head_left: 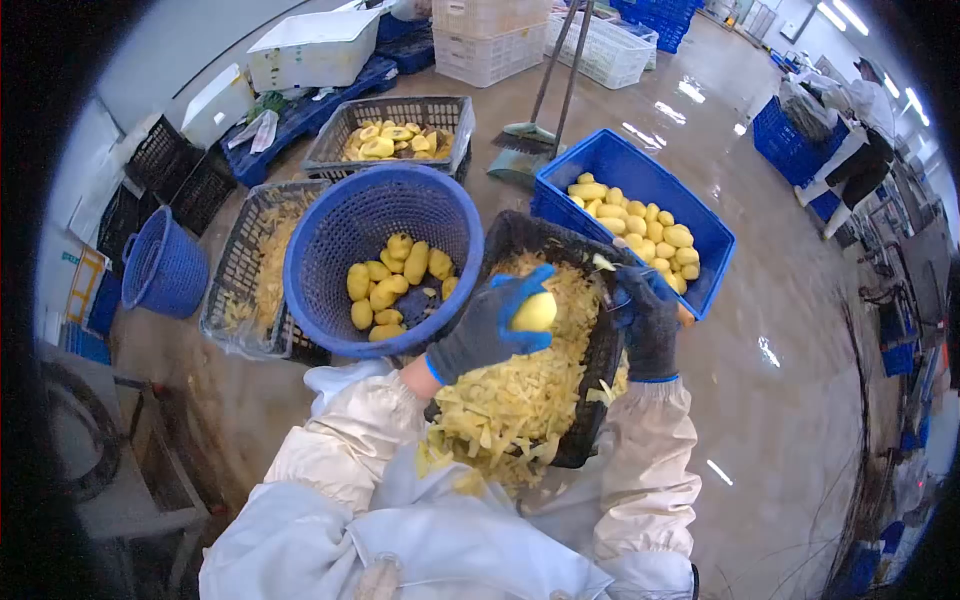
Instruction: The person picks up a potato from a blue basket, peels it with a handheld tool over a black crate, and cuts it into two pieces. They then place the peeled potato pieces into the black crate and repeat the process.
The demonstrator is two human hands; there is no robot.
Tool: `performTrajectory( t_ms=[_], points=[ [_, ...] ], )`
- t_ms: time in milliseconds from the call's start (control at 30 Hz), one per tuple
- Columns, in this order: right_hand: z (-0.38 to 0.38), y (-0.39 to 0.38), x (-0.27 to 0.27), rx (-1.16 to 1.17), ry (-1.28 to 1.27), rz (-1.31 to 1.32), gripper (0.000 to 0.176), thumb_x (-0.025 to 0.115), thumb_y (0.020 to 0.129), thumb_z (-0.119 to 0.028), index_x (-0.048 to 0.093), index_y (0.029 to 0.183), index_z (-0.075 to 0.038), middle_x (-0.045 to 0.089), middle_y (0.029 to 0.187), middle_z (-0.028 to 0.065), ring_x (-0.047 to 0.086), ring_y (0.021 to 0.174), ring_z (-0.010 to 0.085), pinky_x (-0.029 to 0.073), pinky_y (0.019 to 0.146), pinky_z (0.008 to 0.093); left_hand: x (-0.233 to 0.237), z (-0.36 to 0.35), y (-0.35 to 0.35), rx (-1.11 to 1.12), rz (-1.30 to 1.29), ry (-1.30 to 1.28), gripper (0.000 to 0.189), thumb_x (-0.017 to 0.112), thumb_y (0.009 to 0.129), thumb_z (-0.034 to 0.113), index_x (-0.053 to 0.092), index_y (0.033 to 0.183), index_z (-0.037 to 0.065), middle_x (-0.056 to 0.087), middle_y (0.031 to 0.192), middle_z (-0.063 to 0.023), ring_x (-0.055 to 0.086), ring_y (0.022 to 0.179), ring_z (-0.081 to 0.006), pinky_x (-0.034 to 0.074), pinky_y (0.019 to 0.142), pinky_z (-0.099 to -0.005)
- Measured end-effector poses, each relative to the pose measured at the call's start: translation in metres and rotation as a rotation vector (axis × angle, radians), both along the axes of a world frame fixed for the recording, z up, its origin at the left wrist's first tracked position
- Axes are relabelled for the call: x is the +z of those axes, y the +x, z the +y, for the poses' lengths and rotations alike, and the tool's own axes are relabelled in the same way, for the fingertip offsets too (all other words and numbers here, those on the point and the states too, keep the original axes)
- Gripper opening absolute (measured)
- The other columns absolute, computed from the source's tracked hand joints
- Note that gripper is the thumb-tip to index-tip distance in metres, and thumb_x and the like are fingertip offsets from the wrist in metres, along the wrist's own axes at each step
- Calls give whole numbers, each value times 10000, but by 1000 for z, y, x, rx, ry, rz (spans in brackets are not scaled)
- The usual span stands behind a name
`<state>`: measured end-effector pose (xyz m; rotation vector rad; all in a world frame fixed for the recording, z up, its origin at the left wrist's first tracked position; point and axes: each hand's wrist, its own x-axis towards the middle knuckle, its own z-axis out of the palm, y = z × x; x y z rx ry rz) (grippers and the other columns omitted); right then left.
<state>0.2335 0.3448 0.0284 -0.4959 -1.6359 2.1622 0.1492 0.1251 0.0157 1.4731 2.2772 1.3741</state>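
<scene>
Clock directions are taken from the black crate [573,440] of pale yellow peelings [500,400] in front of the person. A small blue basket [165,265] stands on the floor [770,400] between 9 and 10 o'clock. Nearer, around half past 9, is a mesh crate [225,290] with more peelings, partly behind the large round blue basket [310,250] at 10 o'clock, which holds whole potatoes [415,262]. At 11 o'clock a dark crate [460,125] contains yellow pieces [378,147]. The gloved left hand [478,328] holds a yellow potato [534,312] over the peelings, fingers and thumb around it. The gloved right hand [648,325], at the crate's 2 o'clock edge, is curled around a small tool [614,297], mostly hidden. Between 1 and 2 o'clock, a blue bin [712,268] holds smooth yellow potatoes [635,222]. Far off at 2 o'clock stands another person [868,120].
</scene>
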Motion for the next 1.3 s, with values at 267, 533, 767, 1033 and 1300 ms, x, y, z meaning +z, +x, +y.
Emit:
performTrajectory(
  t_ms=[267,533,767,1033,1300],
  points=[
    [-32,3,-3,44,-41,-22,128,616,870,-196,577,857,-75,526,649,-16,478,510,67,387,439,203,-14,3,-10,-106,-1399,575,679,658,810,133,328,1403,99,553,1157,-116,608,992,-238,557,754,-355],
    [-65,-3,5,22,-11,-21,141,617,877,-183,582,886,-47,538,653,-3,477,494,64,391,422,188,-36,13,-16,-350,-1895,701,385,534,914,241,470,1249,63,584,1129,-134,643,904,-239,581,687,-351],
    [-57,3,19,44,-19,-2,108,635,843,-154,584,838,-58,549,653,6,498,502,85,411,441,212,-13,9,-12,-411,-1461,469,538,628,853,303,442,1285,41,599,1081,-111,630,805,-170,520,567,-242],
    [-6,-3,-22,-103,529,186,212,603,849,-80,609,1042,9,589,905,67,582,732,104,486,641,216,2,7,-3,-461,-1335,427,647,741,754,247,439,1291,51,590,1101,-95,614,875,-162,520,627,-238],
    [-30,0,28,-175,665,272,88,595,828,-98,626,841,-17,615,793,35,565,661,102,469,604,232,14,2,2,-330,-1151,388,709,763,722,244,421,1307,35,571,1136,-68,585,1002,-167,522,732,-276]
  ],
)
